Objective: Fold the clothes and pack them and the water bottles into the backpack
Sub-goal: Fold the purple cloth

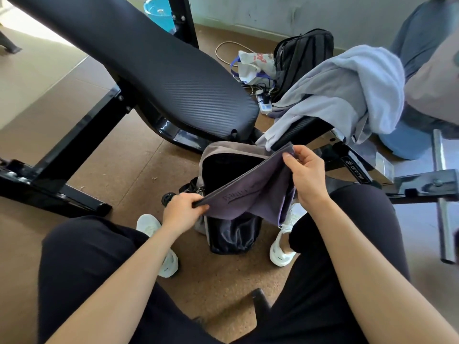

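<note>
Purple cloth (250, 197) stretched between left hand (182, 211) and right hand (306, 173).

The purple cloth (250, 197) stretched between the fingers (301, 151) covers the near part of the backpack (223, 147) mouth, and the inside beyond is too dark to tell its contents. Raised lettering on the cloth is too faint to read. A black round thing (169, 197) is half hidden behind the left hand (182, 212). Far beyond the right hand (308, 175), a person (434, 83) is cut off by the edge.
</note>
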`<state>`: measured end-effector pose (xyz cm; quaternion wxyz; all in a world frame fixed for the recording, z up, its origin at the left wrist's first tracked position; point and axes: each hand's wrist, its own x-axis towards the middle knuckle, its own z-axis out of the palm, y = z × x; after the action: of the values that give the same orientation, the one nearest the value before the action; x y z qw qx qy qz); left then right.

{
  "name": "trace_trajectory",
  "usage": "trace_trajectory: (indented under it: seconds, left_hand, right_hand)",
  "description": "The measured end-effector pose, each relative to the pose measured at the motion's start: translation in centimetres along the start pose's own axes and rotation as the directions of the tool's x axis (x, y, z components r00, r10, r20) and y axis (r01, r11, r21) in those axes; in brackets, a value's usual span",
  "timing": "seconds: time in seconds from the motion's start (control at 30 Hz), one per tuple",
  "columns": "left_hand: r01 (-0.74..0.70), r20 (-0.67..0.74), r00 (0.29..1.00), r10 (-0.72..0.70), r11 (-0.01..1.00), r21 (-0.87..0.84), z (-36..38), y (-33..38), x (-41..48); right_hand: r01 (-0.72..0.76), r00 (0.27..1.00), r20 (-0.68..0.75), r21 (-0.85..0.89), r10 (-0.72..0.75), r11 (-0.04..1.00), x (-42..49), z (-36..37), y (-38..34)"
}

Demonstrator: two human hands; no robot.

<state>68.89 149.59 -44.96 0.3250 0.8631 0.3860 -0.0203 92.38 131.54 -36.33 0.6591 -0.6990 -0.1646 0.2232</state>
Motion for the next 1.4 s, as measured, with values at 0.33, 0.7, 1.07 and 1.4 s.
trace_trajectory:
  seconds: [0.33, 0.7, 1.07, 1.4]
  left_hand:
    - [-0.287, -0.65, 0.752, -0.111, 0.832, -0.474, -4.9, 2.6, -1.8]
    - [0.139, -0.402, 0.892, -0.209, 0.971, -0.195, -5.2, -0.3, -0.8]
    - [0.136, -0.408, 0.849, -0.335, 0.886, -0.444, -4.9, -0.8, -0.8]
    - [0.118, -0.497, 0.794, -0.35, 0.891, -0.439, -4.6, 0.5, -1.3]
  right_hand:
    - [0.017, 0.997, -0.081, -0.069, -0.022, 0.997, 0.5, 0.3, 1.1]
    - [-0.182, 0.977, 0.002, -0.528, 0.215, 0.83, 1.5, -0.2, 4.9]
    - [-0.17, 0.983, 0.008, -0.375, 0.186, 0.911, 1.4, -0.3, 4.8]
    - [-0.069, 0.995, 0.05, -0.251, 0.084, 0.966, -0.6, 1.2, 2.6]
